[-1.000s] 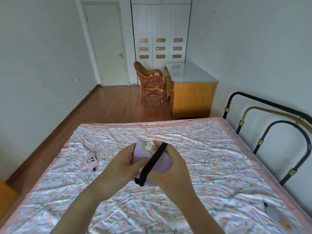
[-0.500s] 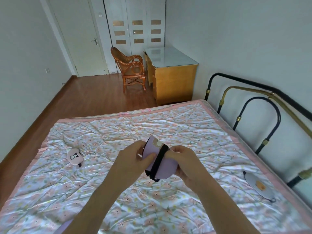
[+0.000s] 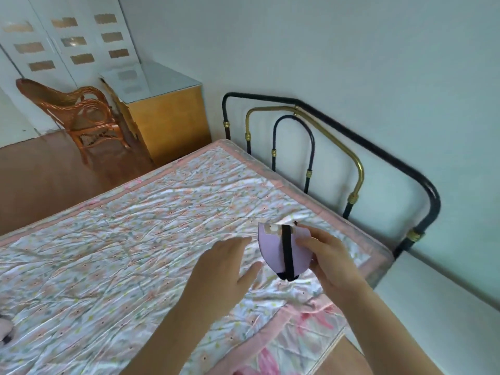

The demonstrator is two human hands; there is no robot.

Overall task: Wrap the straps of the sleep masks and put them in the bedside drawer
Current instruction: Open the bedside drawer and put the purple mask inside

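A folded lilac sleep mask [image 3: 272, 250] with its black strap wound around its middle is held above the bed in my right hand [image 3: 328, 255]. My left hand [image 3: 221, 269] hovers just to its left, fingers apart, holding nothing and not touching the mask. A pink sleep mask [image 3: 5, 328] lies on the quilt at the far left edge, mostly cut off. A white surface [image 3: 433, 301] sits beside the bed at the lower right; no drawer is visible.
The flowered quilt [image 3: 121, 253] covers the bed. A black and brass metal bed frame [image 3: 351, 169] stands against the wall on the right. A wooden desk [image 3: 165, 112], a rattan chair [image 3: 81, 115] and a white wardrobe [image 3: 62, 41] stand beyond the bed.
The view has swung right toward the bed frame. My left hand has let go of the lilac mask, which now stays in my right hand with the strap wrapped around it.
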